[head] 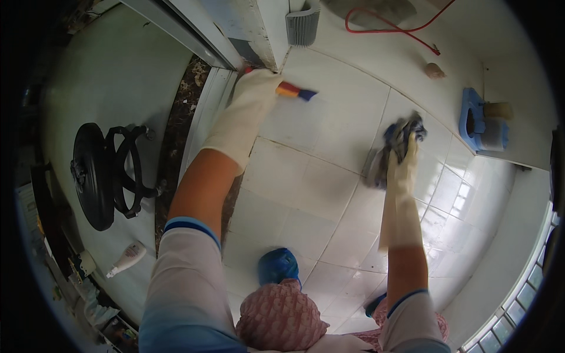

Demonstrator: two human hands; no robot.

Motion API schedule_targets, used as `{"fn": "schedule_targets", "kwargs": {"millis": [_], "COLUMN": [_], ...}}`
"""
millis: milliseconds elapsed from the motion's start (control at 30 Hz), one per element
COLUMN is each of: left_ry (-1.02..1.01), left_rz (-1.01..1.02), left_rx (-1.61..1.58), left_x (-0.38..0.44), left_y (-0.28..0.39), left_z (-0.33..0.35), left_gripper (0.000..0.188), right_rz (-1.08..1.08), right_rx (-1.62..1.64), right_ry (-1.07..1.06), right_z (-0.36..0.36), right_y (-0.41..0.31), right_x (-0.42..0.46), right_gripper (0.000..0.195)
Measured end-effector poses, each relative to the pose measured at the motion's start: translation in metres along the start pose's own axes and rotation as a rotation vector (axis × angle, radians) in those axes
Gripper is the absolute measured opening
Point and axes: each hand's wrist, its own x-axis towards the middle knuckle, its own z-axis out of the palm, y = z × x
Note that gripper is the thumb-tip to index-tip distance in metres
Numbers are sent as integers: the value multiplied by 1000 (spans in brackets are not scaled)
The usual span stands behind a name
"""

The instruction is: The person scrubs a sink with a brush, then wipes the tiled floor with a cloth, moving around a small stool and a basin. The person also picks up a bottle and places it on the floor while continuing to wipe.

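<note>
My left hand (259, 84), in a cream rubber glove, grips a hand tool (289, 89) low by the foot of the door frame. The tool's red, orange and dark blue handle end sticks out to the right of the glove; its working end is mostly hidden. Over at the right, my right hand (407, 152), gloved the same way, holds a crumpled dark grey cloth (399, 134) above or against the white floor tiles (329, 114). Motion blurs the cloth, so contact is unclear.
The door frame (269, 35) rises beside my left hand, with a dark stone threshold (174, 128) along it. A black wheeled stool (95, 176) and a white bottle (128, 258) stand beyond. A grey brush head (303, 26), red cord (379, 31) and blue plastic holder (472, 117) lie at the upper right.
</note>
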Motion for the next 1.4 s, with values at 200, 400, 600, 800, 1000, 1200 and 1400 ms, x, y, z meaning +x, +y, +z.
{"fn": "schedule_targets", "kwargs": {"millis": [200,400,600,800,1000,1200,1400], "left_ry": [383,557,337,315,329,425,342], "left_rz": [287,446,-348,-855,-881,-872,-856], "left_rx": [-692,-897,-1381,-1118,-1333,-1406,-1453], "left_x": [13,-61,-251,-394,-408,-396,-394], "left_y": [66,89,-9,-23,4,-14,-15], "left_z": [-48,-31,38,41,53,35,48], "left_gripper": [59,69,52,38,41,38,37], "right_rz": [-529,-1089,-693,-468,-675,-1236,-757], "right_rx": [-175,-373,228,345,-687,-405,253], "right_ry": [-241,-1029,-1408,-1070,-822,-1290,-1455], "right_z": [105,94,44,109,162,114,59], "right_y": [-120,-180,-114,-237,-308,-219,-103], "right_x": [17,-146,-170,-17,-5,-185,-186], "right_gripper": [71,35,55,68,75,45,55]}}
